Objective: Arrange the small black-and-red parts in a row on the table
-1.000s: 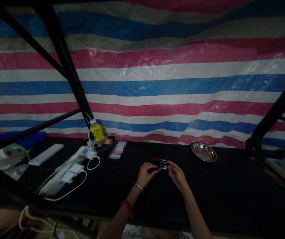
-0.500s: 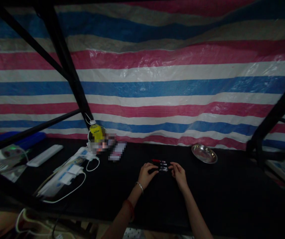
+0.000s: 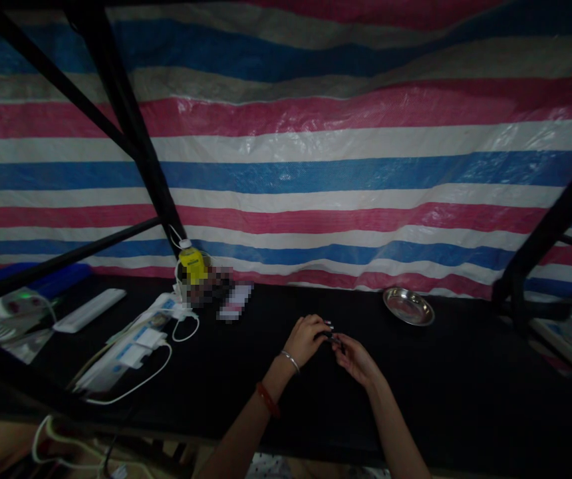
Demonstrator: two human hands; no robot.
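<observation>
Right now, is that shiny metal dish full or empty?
Empty, as far as it shows. The metal dish sits on the black table with only bare, shiny metal inside. The picture is dim, so something tiny could hide there.

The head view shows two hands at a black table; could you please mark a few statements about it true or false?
1. Both hands meet over a small dark object. True: the left hand and right hand close on the small dark object.
2. The metal dish lies between the hands. False: the metal dish sits apart, to their right.
3. A yellow bottle stands near the tarp. True: the yellow bottle stands at the table's back edge.
4. The tarp is plain green. False: the tarp is striped red, white and blue.
</observation>
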